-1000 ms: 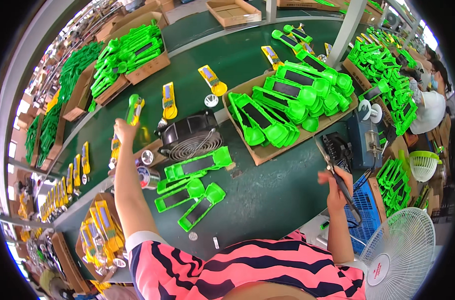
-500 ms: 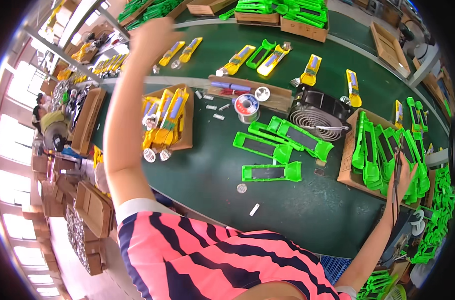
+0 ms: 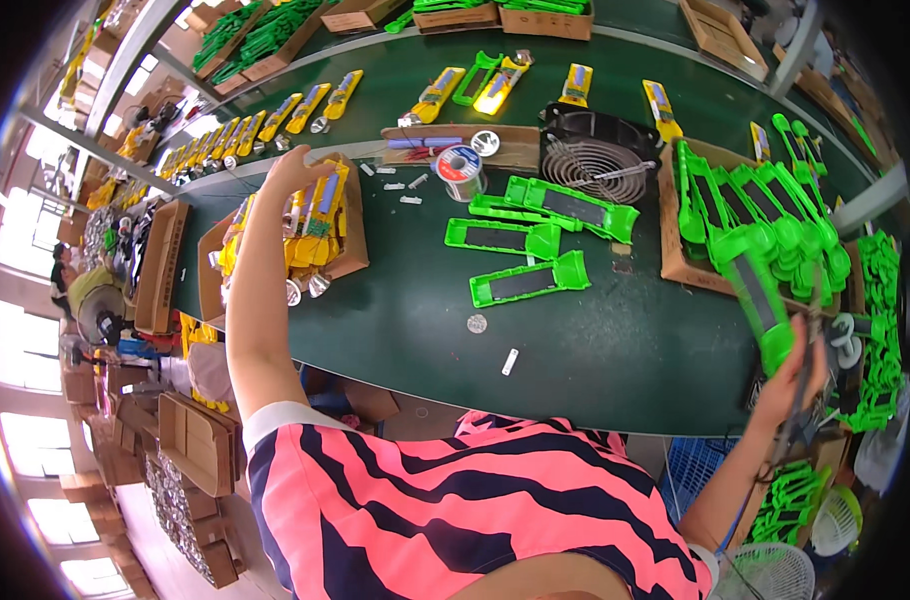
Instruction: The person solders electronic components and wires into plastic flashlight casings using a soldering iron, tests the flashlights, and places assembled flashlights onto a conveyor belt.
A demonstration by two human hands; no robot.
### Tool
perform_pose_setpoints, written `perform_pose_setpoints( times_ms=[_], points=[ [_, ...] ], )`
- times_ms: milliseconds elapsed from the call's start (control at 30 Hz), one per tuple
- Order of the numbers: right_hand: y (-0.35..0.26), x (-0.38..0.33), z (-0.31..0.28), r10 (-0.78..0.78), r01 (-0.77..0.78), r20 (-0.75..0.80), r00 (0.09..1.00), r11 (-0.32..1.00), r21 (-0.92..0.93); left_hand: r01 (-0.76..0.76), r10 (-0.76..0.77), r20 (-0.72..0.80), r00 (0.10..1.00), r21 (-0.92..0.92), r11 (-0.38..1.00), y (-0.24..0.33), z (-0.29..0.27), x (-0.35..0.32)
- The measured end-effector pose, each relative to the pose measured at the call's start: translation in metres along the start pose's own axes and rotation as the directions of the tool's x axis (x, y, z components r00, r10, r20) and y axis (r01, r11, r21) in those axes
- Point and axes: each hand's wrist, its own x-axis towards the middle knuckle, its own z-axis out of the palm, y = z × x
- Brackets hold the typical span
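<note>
My right hand is closed around the lower end of a green plastic housing with a dark panel, lifted in front of the carton at the right. A thin dark cord-like thing, blurred, runs along that same hand; what it is, I cannot make out. Over the carton of yellow housings at the left, my left hand reaches with fingers stretched toward a yellow housing with a blue cell. The fingers look apart, and no held thing shows. Green housings lie mid-table between my hands.
A solder spool stands beside a cardboard tray with blue cells and wires. To its right is a black fan. The raised shelf holds a row of yellow housings. More green housings fill the right carton.
My left hand has come down from the raised shelf to the yellow housings' carton. My right hand has moved nearer to me, drawing a green housing out over the carton's front. The view has shifted.
</note>
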Motion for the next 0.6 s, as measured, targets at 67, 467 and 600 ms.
perform_pose_setpoints(
  times_ms=[67,467,600],
  points=[
    [-0.019,-0.051,0.009,0.079,-0.071,-0.024,0.997,0.971,0.227,-0.104,0.110,0.200,0.974,-0.041,0.994,-0.010,0.010,0.018],
    [-0.058,-0.130,0.022,-0.028,0.000,0.309,0.951,0.996,0.090,-0.341,0.337,0.190,0.922,-0.013,0.940,0.008,0.004,-0.006],
    [-0.060,-0.135,0.020,0.085,-0.132,0.534,0.841,0.990,0.050,-0.249,0.260,0.026,0.965,-0.207,0.946,0.023,-0.015,-0.014]
  ],
)
